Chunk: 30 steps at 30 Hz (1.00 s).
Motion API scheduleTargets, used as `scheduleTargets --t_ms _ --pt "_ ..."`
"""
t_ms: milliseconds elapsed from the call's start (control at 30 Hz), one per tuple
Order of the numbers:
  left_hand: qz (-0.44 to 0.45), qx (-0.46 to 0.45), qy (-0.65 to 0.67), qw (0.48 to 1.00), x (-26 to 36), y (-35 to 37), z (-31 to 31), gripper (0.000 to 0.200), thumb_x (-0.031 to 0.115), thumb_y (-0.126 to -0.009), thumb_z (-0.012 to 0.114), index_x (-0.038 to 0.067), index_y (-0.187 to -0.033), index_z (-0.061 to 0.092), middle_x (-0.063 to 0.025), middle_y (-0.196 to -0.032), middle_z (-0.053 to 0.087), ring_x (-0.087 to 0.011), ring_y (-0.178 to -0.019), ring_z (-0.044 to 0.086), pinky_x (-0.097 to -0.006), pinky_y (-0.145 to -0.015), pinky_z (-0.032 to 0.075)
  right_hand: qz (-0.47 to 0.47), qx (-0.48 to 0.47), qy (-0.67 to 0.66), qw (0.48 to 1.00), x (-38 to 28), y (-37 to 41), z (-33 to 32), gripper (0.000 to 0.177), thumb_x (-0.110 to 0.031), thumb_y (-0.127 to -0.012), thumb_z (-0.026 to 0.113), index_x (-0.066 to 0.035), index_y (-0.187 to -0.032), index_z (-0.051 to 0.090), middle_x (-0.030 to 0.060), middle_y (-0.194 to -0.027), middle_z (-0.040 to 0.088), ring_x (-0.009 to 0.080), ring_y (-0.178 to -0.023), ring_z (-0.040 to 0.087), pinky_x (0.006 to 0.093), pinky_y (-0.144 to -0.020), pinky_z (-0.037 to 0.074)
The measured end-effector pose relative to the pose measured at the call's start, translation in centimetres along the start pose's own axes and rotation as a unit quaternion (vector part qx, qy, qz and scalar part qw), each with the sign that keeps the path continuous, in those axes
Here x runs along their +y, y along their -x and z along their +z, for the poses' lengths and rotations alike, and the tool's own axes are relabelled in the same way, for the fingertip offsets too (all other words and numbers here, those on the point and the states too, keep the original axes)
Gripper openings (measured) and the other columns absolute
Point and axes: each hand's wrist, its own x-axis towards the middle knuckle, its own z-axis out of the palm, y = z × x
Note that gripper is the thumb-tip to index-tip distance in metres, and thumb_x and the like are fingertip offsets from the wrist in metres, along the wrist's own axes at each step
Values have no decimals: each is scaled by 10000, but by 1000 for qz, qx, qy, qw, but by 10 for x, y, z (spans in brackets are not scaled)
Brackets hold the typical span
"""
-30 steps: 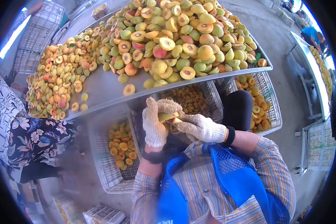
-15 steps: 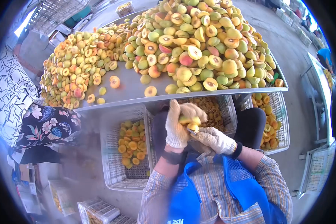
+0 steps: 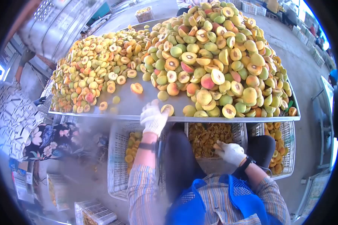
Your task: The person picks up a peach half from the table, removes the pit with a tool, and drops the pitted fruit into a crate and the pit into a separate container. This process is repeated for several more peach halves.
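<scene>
My left hand (image 3: 154,118), in a white glove, reaches over the front edge of the metal table (image 3: 135,101). Its fingers are stretched out, slightly blurred, beside a cut peach half (image 3: 168,109). No fruit shows in it. My right hand (image 3: 231,153), also gloved, hangs over a crate of brownish peach scraps (image 3: 202,140). Its fingers are bent together, and what they hold is too small to make out. A big heap of halved yellow-green peaches (image 3: 214,63) covers much of the table, many with the pit side showing.
Below the table stand a white crate (image 3: 114,165) with peach halves at left and another crate (image 3: 289,157) at right. A person in a patterned top (image 3: 15,116) is on the left, near a tilted crate (image 3: 56,28). More crates (image 3: 95,212) lie on the floor.
My hands have parted. The peach half has left my left hand, which moved forward to the table. My right hand moved over the scrap crate. A crate swung closer at upper left.
</scene>
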Motion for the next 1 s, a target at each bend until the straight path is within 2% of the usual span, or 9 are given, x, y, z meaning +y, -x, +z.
scheduleTargets --t_ms 133,300,333,400,433,500,600,733,1000 --pt "-66 -245 -38 966 27 -39 16 603 472 -740 750 72 -1182 663 -176 -1197 671 -353 -1110 646 -465 -944 514 -21 16 -15 1000 -8 2 3 519 -462 -925 602 -135 -1328 610 167 -855 730 351 -738 715 464 -674 570" --pt "-29 -208 10 978 21 -30 24 439 384 -769 757 86 -1083 685 -142 -993 719 -317 -950 709 -415 -817 581 63 -70 5 996 -41 1 -41 564 -478 -917 617 -200 -1404 559 191 -945 726 369 -844 715 448 -761 567" --pt "-81 -166 310 932 22 -22 21 368 320 -818 713 75 -1089 673 -152 -993 708 -319 -922 710 -415 -742 599 65 -51 -40 996 -49 0 -51 591 -481 -912 629 -211 -1429 537 203 -981 722 372 -881 712 443 -788 562" --pt "-131 -100 705 690 18 -6 22 245 230 -965 592 61 -1140 621 -156 -971 679 -302 -812 706 -360 -552 607 54 -29 -98 993 -64 -2 -67 601 -469 -911 644 -216 -1443 522 213 -1005 716 371 -908 709 436 -801 557" --pt "-129 -100 704 691 21 6 15 245 230 -965 592 61 -1140 621 -156 -971 679 -302 -812 706 -360 -552 607 40 -10 -154 987 -73 -3 -73 614 -457 -911 658 -222 -1457 508 223 -1029 710 369 -934 706 430 -814 552" --pt "-101 -122 863 479 40 36 -8 362 341 -1012 556 34 -1201 586 -167 -1025 672 -314 -823 701 -393 -620 616 -9 31 -201 979 -93 -3 -79 602 -407 -924 668 -193 -1462 501 219 -1034 711 364 -949 706 413 -814 552" --pt "-117 -129 899 401 65 76 -26 451 427 -1032 513 18 -1207 592 -174 -1095 657 -315 -956 682 -424 -761 609 -38 36 -285 957 -116 -3 -85 522 -371 -968 624 -94 -1403 547 233 -1026 706 373 -956 704 416 -807 551" --pt "-147 -77 892 420 87 112 -33 482 436 -1041 479 17 -1249 592 -175 -1204 628 -284 -1176 586 -444 -1004 505 -66 94 -251 961 -119 2 -68 440 -395 -981 596 -80 -1287 621 238 -966 706 398 -918 699 443 -757 555" --pt "-147 -91 901 398 114 148 -55 475 427 -1055 435 1 -1162 614 -169 -1068 635 -280 -1020 598 -422 -944 479 -120 86 -220 964 -105 18 -51 434 -347 -973 593 -101 -1330 592 239 -947 700 403 -849 696 475 -681 557"
